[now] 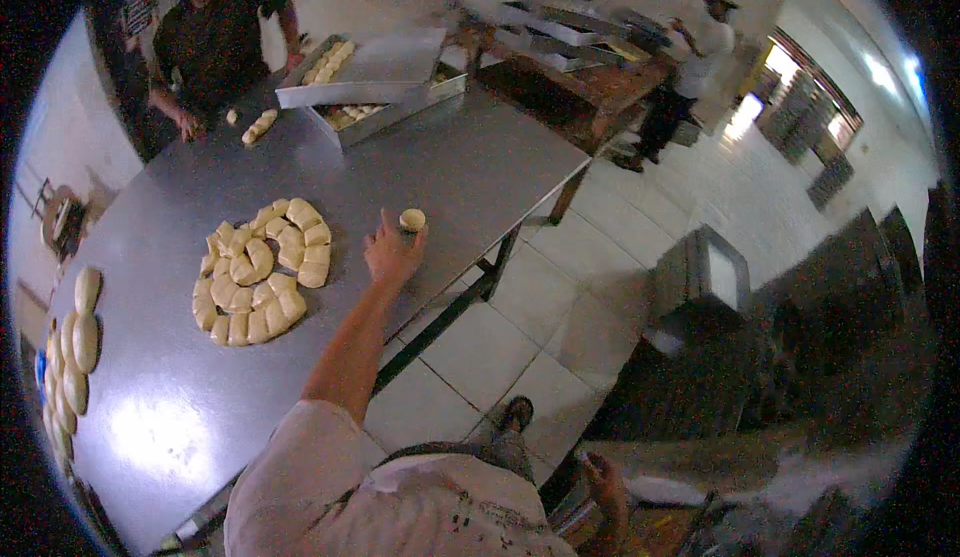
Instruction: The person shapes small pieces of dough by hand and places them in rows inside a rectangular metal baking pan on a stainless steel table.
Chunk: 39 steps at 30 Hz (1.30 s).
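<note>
My left hand (393, 254) reaches over the metal table (400, 157) with its fingers apart. A small round pale-yellow piece, like a cup or a bit of dough (412, 220), sits right at its fingertips; whether they touch I cannot tell. To the left of that hand, cut dough pieces (265, 317) lie in a coiled ring on the tabletop. My right hand (606, 485) hangs low beside my body, away from the table. Its fingers look loosely spread and nothing shows in them, though the picture is dim there.
Long dough loaves (86, 342) line the table's left edge. Metal trays with dough (390, 112) stand stacked at the far side, near a co-worker in dark clothes (215, 32) and short dough pieces (260, 127). Another person (700, 57) stands by a wooden table (560, 87). A dark box (700, 277) is on the right.
</note>
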Motion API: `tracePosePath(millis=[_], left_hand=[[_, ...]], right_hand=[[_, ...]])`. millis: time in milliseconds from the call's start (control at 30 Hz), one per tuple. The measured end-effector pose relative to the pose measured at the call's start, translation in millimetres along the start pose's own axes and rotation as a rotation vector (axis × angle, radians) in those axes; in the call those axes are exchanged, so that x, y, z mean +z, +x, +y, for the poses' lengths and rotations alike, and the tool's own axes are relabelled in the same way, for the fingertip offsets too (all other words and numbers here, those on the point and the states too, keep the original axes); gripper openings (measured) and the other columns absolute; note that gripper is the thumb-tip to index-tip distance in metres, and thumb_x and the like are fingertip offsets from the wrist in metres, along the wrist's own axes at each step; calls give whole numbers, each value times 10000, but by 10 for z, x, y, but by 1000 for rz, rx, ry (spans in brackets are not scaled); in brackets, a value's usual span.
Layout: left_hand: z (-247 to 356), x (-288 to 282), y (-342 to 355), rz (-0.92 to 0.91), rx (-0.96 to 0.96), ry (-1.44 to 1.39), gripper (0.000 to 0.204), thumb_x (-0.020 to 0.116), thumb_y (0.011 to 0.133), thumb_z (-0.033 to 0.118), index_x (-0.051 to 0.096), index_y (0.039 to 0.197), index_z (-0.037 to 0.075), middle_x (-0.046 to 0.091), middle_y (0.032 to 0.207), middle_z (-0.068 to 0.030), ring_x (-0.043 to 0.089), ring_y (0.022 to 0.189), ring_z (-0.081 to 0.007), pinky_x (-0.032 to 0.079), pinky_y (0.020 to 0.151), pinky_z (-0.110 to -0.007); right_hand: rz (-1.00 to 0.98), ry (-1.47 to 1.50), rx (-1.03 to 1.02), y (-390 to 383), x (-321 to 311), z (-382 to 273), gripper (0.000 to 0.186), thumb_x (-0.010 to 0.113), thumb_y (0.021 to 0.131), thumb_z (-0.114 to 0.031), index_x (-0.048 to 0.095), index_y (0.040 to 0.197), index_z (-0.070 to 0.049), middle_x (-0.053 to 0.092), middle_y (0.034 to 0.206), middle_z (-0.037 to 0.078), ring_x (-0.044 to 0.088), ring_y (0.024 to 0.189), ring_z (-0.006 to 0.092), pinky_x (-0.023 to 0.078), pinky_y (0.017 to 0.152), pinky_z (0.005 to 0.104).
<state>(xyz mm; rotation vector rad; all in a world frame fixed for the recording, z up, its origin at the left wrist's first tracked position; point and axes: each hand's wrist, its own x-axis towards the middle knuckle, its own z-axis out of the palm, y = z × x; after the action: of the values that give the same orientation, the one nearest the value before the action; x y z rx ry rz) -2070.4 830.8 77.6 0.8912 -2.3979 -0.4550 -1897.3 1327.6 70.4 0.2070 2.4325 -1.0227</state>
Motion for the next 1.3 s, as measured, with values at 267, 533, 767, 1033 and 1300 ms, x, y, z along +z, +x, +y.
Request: tracePosePath(millis=[267, 533, 767, 1033, 1300], left_hand=[[497, 813, 529, -230, -241, -389, 437, 544, 827, 312, 443, 1131, 15, 515, 1034, -155, 484, 988, -295, 412, 823, -406], [1684, 16, 106, -492, -287, -1380, 551, 420, 926, 336, 247, 1344, 22, 458, 1215, -129, 461, 1087, -205, 371, 924, -323], [230, -737, -27, 367, -457, 107, 436, 587, 724, 81, 487, 1146, 42, 461, 1186, -180, 413, 1098, -354, 338, 936, -429], [-437, -431, -34, 422, -727, 358, 638, 585, 738, 45, 331, 1321, 85, 430, 1208, -217, 376, 1124, -382, 304, 958, -454], [849, -203, -107, 409, -1005, -382, 373, 517, 874, 152, 407, 1215, 51, 560, 992, -110, 532, 855, -189, 445, 752, -310]], right_hand=[[-39, 146, -349, 2184, -1060, -1723, 343, 492, 885, -260, 552, 1076, 18, 578, 1023, 104, 538, 942, 213, 411, 840, 315], [-323, 71, -1295, 3096, 39, -4094, 329, 421, 910, -211, 501, 1191, -58, 503, 1131, 90, 516, 948, 189, 417, 792, 284], [-299, -370, -1321, 4143, 268, -4297, 379, 450, 895, -234, 451, 1239, -76, 422, 1238, 150, 453, 1090, 253, 377, 868, 349], [90, -412, -1267, 4757, 905, -5226, 321, 493, 861, -235, 481, 1076, 3, 474, 1101, 180, 420, 1045, 350, 263, 935, 505], [-109, -578, -1694, 5585, 579, -5627, 225, 622, 749, -209, 519, 877, -55, 521, 883, 154, 488, 843, 325, 363, 797, 455]])
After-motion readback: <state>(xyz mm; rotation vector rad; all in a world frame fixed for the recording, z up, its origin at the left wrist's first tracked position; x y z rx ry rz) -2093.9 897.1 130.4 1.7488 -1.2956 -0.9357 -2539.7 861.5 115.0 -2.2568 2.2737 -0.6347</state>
